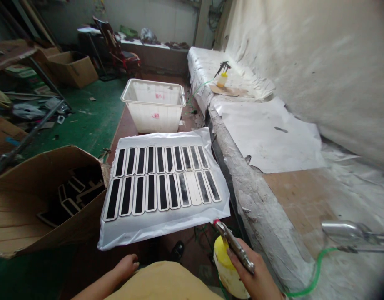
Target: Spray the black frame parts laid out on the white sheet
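I saw soft light brighten the hanging sheet (323,62), the far left corner dim. The spray gun (233,243) glinted faintly; the near carton (15,212) looked stretched, the right border blurred and dark.

Ahead of you: pale back wall (167,18), with a dark-fronted counter (170,56) and a dark red chair (109,39) below it. To your left: green floor (95,112), scuffed and littered, and a metal-legged table (11,60). Reddish-brown floor strip (120,130) in front of you. To your right: sheet-covered bench (242,183), grimy, beneath hanging off-white sheeting (304,62). Light soft, diffuse.
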The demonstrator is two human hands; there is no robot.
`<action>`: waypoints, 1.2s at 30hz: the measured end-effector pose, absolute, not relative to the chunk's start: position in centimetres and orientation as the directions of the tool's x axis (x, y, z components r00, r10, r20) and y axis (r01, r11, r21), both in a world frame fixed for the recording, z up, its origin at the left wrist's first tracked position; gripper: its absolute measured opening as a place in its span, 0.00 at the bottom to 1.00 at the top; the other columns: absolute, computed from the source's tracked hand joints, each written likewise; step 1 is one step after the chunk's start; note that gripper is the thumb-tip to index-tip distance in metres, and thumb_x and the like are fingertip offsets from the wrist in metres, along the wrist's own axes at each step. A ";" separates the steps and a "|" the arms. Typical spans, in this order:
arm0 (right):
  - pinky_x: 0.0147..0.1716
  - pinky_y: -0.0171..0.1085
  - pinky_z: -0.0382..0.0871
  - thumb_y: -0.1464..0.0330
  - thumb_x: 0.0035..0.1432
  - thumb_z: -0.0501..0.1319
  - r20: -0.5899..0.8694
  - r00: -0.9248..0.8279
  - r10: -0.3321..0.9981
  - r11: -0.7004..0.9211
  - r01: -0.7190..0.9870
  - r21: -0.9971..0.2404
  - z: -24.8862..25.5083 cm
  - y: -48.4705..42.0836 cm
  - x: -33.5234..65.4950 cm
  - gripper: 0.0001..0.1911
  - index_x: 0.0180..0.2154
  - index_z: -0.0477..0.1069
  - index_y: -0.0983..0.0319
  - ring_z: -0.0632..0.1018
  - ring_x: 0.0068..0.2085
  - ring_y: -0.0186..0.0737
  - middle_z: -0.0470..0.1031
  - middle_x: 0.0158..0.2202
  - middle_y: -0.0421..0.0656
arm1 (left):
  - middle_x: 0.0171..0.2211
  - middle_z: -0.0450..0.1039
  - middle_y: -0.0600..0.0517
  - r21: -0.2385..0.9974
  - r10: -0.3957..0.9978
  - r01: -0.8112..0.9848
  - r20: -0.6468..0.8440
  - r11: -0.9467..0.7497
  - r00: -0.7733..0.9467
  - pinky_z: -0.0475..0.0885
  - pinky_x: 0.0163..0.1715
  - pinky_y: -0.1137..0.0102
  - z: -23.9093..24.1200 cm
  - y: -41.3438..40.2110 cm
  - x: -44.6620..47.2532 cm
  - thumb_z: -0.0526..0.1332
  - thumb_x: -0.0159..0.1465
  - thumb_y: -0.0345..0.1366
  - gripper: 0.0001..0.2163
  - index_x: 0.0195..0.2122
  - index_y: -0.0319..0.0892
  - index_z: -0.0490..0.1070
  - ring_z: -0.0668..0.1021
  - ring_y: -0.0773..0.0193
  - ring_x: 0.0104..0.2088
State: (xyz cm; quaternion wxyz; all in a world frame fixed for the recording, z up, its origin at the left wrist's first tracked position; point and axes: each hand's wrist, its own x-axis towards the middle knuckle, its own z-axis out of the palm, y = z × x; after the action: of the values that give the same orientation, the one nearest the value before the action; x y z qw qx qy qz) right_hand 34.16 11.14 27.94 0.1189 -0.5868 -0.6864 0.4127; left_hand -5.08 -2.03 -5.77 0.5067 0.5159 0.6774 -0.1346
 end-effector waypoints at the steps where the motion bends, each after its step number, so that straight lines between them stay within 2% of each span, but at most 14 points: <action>1: 0.42 0.33 0.69 0.59 0.64 0.50 -0.329 -0.290 0.899 -0.030 0.708 -0.706 28.0 11.2 34.2 0.16 0.45 0.66 0.62 0.76 0.40 0.39 0.75 0.41 0.45 | 0.40 0.75 0.44 0.343 0.564 0.834 -0.824 0.432 0.047 0.66 0.41 0.69 -5.8 -2.1 -5.1 0.55 0.58 0.32 0.13 0.40 0.35 0.74 0.76 0.55 0.42; 10: 0.31 0.33 0.68 0.58 0.63 0.50 -0.433 -0.344 0.833 0.003 0.785 -0.619 28.3 10.1 35.6 0.15 0.33 0.66 0.60 0.73 0.30 0.38 0.72 0.28 0.41 | 0.41 0.75 0.43 0.336 0.555 0.830 -0.831 0.446 0.038 0.66 0.42 0.68 -5.6 -2.3 -4.8 0.55 0.57 0.33 0.13 0.40 0.35 0.74 0.76 0.54 0.43; 14: 0.36 0.34 0.70 0.60 0.63 0.51 -0.397 -0.363 0.843 0.008 0.747 -0.665 28.2 10.6 35.1 0.13 0.39 0.68 0.60 0.75 0.34 0.39 0.74 0.33 0.43 | 0.40 0.75 0.44 0.345 0.561 0.825 -0.827 0.448 0.041 0.66 0.41 0.69 -5.5 -1.9 -4.3 0.55 0.57 0.33 0.13 0.40 0.36 0.74 0.76 0.55 0.43; 19: 0.42 0.34 0.70 0.60 0.63 0.52 -0.332 -0.349 0.876 0.000 0.689 -0.725 28.1 11.8 34.3 0.16 0.48 0.67 0.62 0.76 0.40 0.40 0.75 0.41 0.45 | 0.41 0.75 0.45 0.357 0.578 0.821 -0.815 0.446 0.041 0.66 0.44 0.69 -6.0 -1.8 -4.2 0.55 0.56 0.34 0.13 0.39 0.37 0.74 0.76 0.54 0.45; 31: 0.41 0.34 0.71 0.61 0.62 0.53 -0.181 -0.296 0.938 0.069 0.670 -0.739 27.8 15.4 32.3 0.17 0.47 0.70 0.63 0.77 0.40 0.41 0.76 0.41 0.46 | 0.38 0.76 0.50 0.332 0.573 0.796 -0.819 0.506 -0.023 0.67 0.46 0.65 -7.6 -2.7 -5.6 0.56 0.52 0.34 0.08 0.32 0.46 0.72 0.76 0.52 0.44; 36: 0.40 0.34 0.71 0.61 0.62 0.53 -0.174 -0.308 0.935 0.089 0.682 -0.726 27.4 16.6 31.7 0.16 0.45 0.70 0.63 0.77 0.40 0.41 0.76 0.39 0.46 | 0.38 0.76 0.50 0.335 0.565 0.785 -0.825 0.522 -0.023 0.67 0.45 0.66 -7.6 -2.3 -6.4 0.55 0.53 0.35 0.07 0.32 0.46 0.71 0.76 0.53 0.45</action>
State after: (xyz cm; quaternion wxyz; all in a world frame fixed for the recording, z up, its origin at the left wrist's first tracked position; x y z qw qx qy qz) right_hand 31.70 16.62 27.40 0.1703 -0.5630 -0.7181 0.3719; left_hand -6.37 -2.33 -7.65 0.5107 0.4770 0.7071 -0.1078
